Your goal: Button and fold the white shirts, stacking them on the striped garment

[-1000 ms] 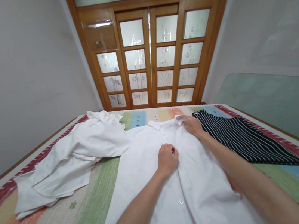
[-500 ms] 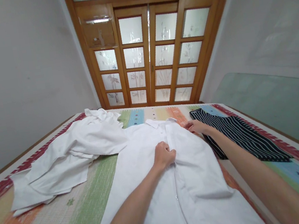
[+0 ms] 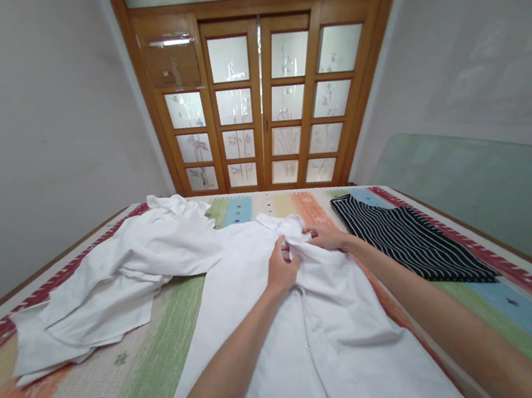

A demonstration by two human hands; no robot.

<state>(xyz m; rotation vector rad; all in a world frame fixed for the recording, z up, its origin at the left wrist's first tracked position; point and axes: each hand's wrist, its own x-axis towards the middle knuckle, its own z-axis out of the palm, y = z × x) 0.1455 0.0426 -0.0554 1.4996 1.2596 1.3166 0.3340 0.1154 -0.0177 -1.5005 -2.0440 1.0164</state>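
Observation:
A white button-up shirt point(image 3: 347, 327) lies front up in the middle, its collar toward the far side. My left hand point(image 3: 283, 267) pinches the front placket a little below the collar. Close to it on the right, my right hand point(image 3: 322, 237) grips the cloth of the other front edge near the collar. Between the two hands the fabric is bunched and slightly raised. Buttons show lower down along the placket; whether a button is between my fingers cannot be made out.
Another white garment point(image 3: 121, 275) lies rumpled on the left, touching the shirt's sleeve side. Folded black-and-white striped cloth point(image 3: 408, 237) rests on the right. Everything is on a colourful striped bedsheet point(image 3: 118, 384). A pale green headboard-like panel point(image 3: 486, 184) stands at right, wooden glazed doors point(image 3: 261, 105) beyond.
My right hand has moved left from the shirt's right shoulder to the placket and taken hold of cloth. My left hand has shifted slightly toward the collar. The fabric there is now bunched.

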